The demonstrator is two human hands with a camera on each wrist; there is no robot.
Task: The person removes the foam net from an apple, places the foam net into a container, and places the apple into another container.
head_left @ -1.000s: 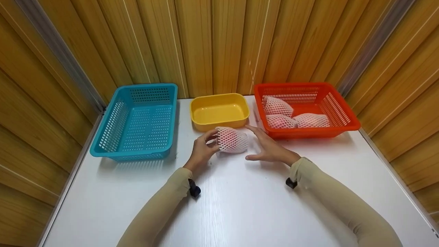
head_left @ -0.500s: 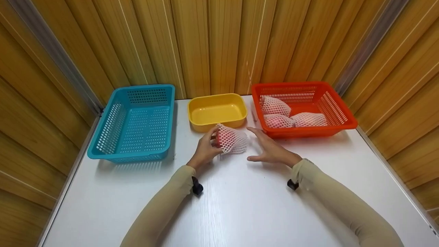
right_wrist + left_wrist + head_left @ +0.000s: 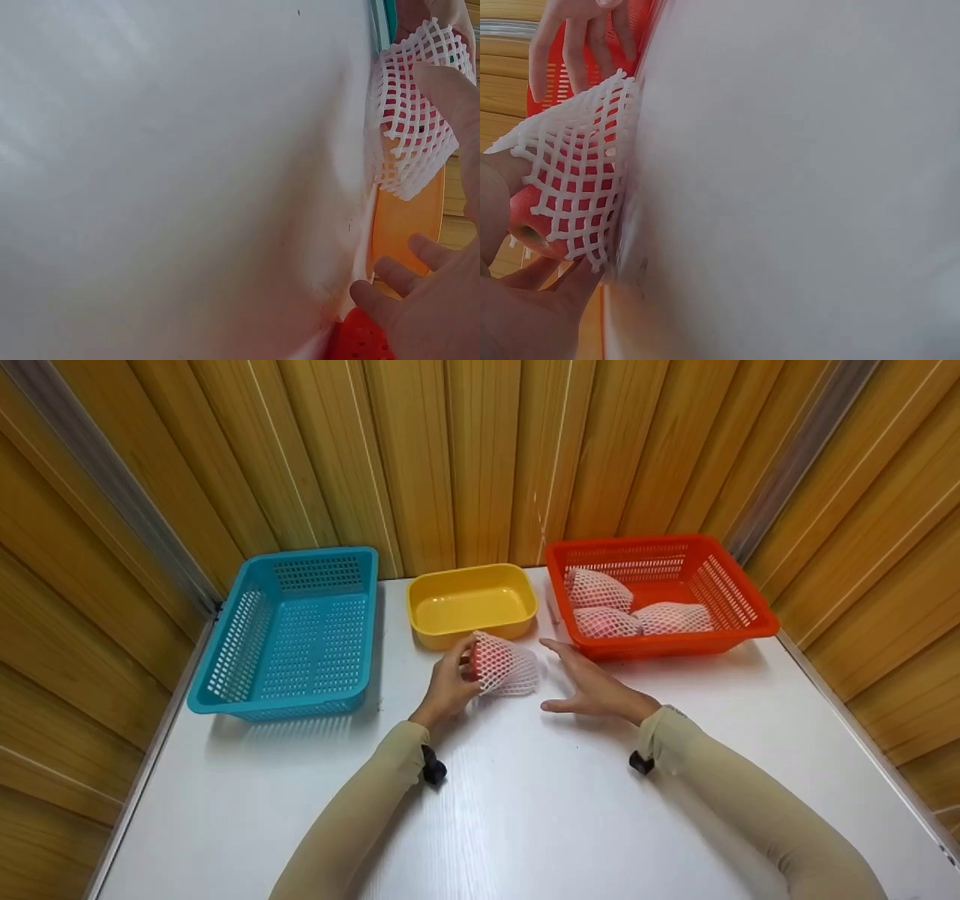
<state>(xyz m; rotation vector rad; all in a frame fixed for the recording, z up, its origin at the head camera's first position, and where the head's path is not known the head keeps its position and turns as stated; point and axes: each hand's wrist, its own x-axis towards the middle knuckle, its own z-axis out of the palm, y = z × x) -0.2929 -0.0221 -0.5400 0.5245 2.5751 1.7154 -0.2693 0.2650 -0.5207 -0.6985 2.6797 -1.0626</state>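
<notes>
My left hand (image 3: 444,690) holds a red apple (image 3: 529,217) by its left end, thumb on one side and fingers on the other. A white foam net sleeve (image 3: 510,667) covers most of the apple, and its loose end droops to the right over the table. In the left wrist view the apple's dimpled end pokes out of the net's opening. My right hand (image 3: 592,686) is just right of the sleeve, thumb and fingers spread apart with nothing between them. The right wrist view shows the sleeve's hollow end facing that hand.
Behind the hands stands a yellow tub (image 3: 472,604). To the left is a blue-green basket (image 3: 281,709) with nothing in it. On the right, a red basket (image 3: 675,643) holds three netted fruits (image 3: 606,622). Wooden panels (image 3: 480,457) wall the white table (image 3: 517,810).
My left hand has shifted slightly right and now reaches further round the apple, whose bare red end shows at the net's opening. The right hand stays nearly still, fingers spread.
</notes>
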